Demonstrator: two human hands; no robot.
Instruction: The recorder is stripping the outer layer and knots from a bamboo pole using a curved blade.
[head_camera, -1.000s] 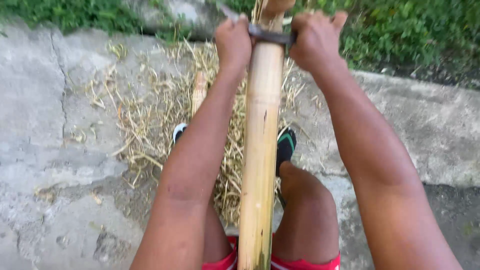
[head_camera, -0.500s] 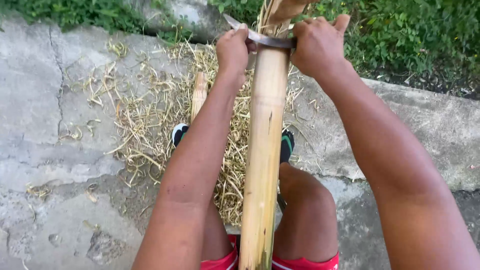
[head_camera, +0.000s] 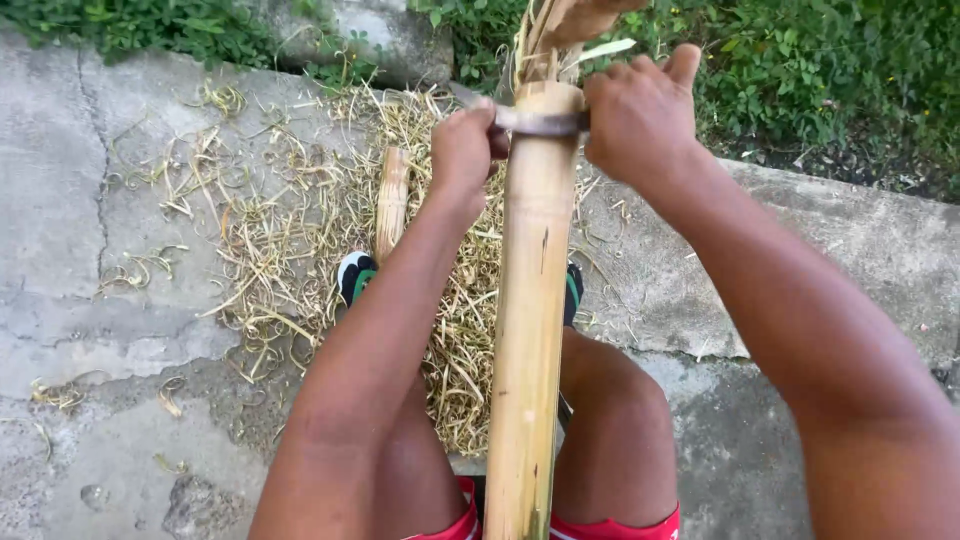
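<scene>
Closest to the viewer, a long bamboo pole (head_camera: 528, 330) stood almost upright between the person's bare knees, its lower end hidden near the red shorts (head_camera: 610, 524). Behind the legs, the feet in dark sandals (head_camera: 356, 275) rested on the concrete ground (head_camera: 90, 230), and a thick heap of pale shavings (head_camera: 300, 250) lay around them, with a short piece of bamboo (head_camera: 391, 200) lying just beside the left arm.

Higher up, the left hand (head_camera: 462, 150) was closed tightly around one end of a metal blade (head_camera: 540, 122), and the right hand (head_camera: 640, 118) was closed around the other end, thumb lifted. The blade lay across the pole, touching its surface just under the frayed top (head_camera: 560, 30). Beyond, green plants (head_camera: 820, 70) grew along the far edge of the concrete.

I judged the risk as this: both fists sat very near the cutting edge, so a slip on a hard node could bring fingers onto it. A stroke toward the body could also run down to the knees. The pole was held only by the legs and could turn or slide, and the loose shavings gave poor footing.
</scene>
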